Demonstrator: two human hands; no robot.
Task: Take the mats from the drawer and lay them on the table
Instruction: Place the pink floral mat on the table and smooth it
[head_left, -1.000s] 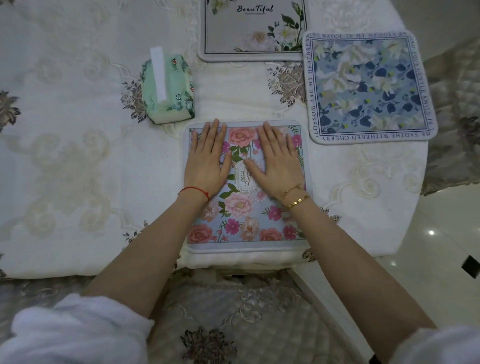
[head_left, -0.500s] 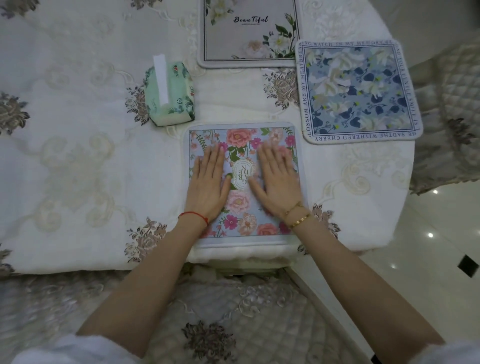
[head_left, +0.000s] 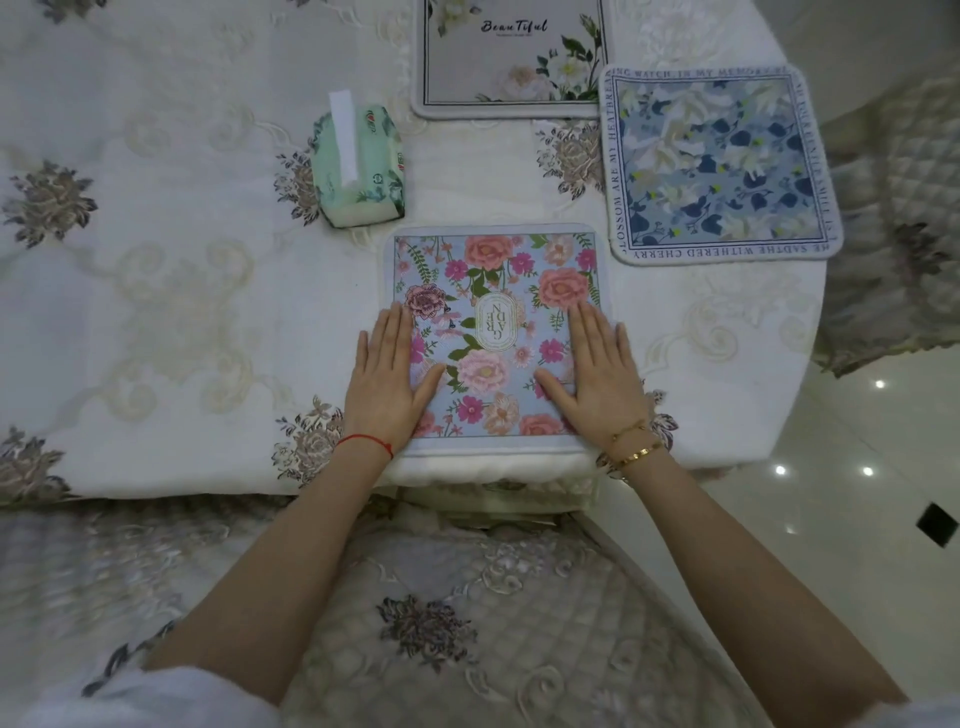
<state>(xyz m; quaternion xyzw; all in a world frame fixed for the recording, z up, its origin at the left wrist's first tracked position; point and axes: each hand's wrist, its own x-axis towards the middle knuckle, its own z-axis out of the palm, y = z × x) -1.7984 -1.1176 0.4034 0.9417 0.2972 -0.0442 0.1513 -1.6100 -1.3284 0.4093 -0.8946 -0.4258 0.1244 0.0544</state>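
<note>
Pink-rose floral mat (head_left: 493, 332) lies flat; left hand (head_left: 387, 384) and right hand (head_left: 602, 379) press it, fingers outstretched.

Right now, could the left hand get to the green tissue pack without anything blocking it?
Probably yes: the left hand lies flat at the pink flower mat's left edge, and only bare tablecloth lies between it and the tissue pack.

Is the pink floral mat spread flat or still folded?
Spread flat: the pink floral mat shows its whole printed face, all edges lying on the tablecloth, both hands pressing its sides.
</note>
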